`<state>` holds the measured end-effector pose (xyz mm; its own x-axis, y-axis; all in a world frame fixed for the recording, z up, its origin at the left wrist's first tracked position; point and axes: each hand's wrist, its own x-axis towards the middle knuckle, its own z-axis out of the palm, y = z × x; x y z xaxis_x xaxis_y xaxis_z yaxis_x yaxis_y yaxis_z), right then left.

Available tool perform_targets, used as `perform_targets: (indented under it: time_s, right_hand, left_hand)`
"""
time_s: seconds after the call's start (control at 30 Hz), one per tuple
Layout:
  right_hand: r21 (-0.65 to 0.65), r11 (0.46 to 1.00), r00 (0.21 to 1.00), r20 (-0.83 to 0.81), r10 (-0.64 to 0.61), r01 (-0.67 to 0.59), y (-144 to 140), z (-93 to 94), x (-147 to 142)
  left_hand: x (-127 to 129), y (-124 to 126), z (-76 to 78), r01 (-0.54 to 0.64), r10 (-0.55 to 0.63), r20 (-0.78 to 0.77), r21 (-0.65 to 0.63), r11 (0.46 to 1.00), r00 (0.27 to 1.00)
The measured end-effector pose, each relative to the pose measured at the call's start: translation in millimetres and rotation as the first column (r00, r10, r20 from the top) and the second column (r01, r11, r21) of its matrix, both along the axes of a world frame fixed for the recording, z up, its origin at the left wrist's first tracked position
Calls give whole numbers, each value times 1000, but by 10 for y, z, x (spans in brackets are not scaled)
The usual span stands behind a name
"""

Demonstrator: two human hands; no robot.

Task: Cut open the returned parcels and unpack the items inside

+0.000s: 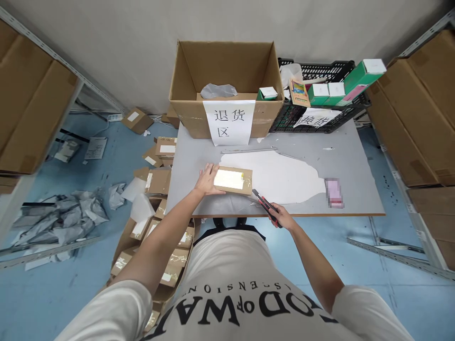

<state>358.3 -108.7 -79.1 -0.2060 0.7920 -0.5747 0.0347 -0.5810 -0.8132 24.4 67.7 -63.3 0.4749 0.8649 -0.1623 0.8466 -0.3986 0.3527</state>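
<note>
A small cardboard box (247,176) with a white label lies on the table near its front edge. My left hand (207,180) grips the box's left end, with the fingers over the far side. In my right hand (282,216) is a black and red utility knife (265,205), the fingers wrapped round its handle. The knife's tip points up and left, close to the box's lower right corner; whether it touches is too fine to tell. Beneath the box spreads a worn white patch (287,177) of the tabletop.
A large open carton (190,111) with a paper sign stands at the table's back, beside a black crate (320,71) holding green boxes. A pink item (334,193) lies at right. Floor-left holds a carton of parcels (122,237) and grey bags (71,218). Shelves flank both sides.
</note>
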Motion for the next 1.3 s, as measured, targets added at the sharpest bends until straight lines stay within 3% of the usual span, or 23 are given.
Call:
perform_targets:
  time_s: [0.43, 0.6, 0.97, 1.3]
  right_hand:
    - [-11, 1000, 1000, 30, 6, -6, -108, 19, 25]
    - [1, 996, 995, 50, -90, 90, -125, 15, 158]
    - [58, 987, 989, 19, -149, 148, 315, 66, -110]
    - [52, 985, 986, 35, -165, 163, 345, 100, -150]
  left_hand:
    - [-4, -7, 66, 23, -25, -98, -27, 999, 995]
    - [-19, -27, 44, 23, -24, -88, -15, 1000, 996]
    - [-33, -52, 21, 27, -27, -66, -9, 1000, 997]
    - [-51, -52, -7, 36, -35, -100, 3, 999, 994]
